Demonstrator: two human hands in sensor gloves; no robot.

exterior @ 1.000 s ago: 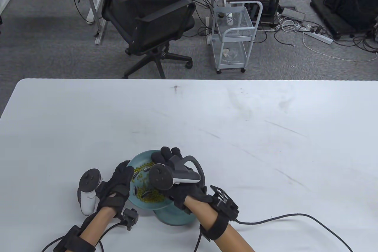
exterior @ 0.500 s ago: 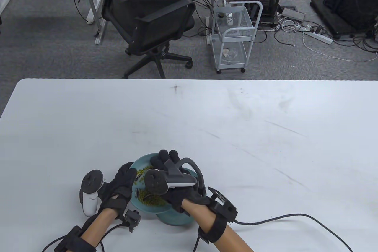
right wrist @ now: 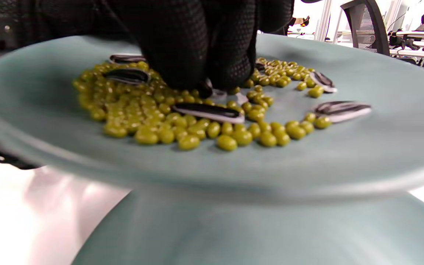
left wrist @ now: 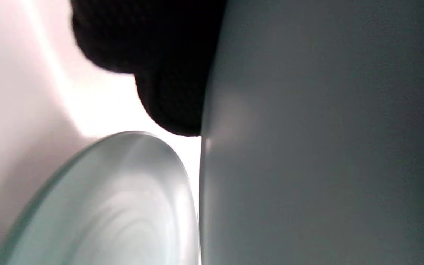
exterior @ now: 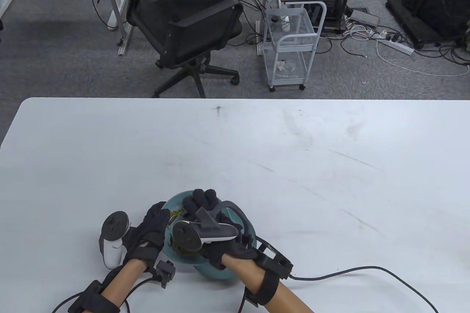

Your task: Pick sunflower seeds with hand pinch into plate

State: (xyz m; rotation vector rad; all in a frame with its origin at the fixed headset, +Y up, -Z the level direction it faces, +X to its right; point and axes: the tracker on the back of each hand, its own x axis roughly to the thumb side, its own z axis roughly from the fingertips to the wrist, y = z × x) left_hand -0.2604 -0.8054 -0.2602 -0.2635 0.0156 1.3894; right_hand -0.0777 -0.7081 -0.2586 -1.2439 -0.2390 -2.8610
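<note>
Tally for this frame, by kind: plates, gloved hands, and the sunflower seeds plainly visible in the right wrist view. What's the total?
Plates: 2, the upper plate and the lower plate
Gloved hands: 2, the left hand and the right hand
Sunflower seeds: 5 plainly visible; more may hide under the fingers
Total: 9

White table (exterior: 279, 151) carries a teal plate (exterior: 216, 274) near its front edge, cable (exterior: 349, 270) alongside.
</note>
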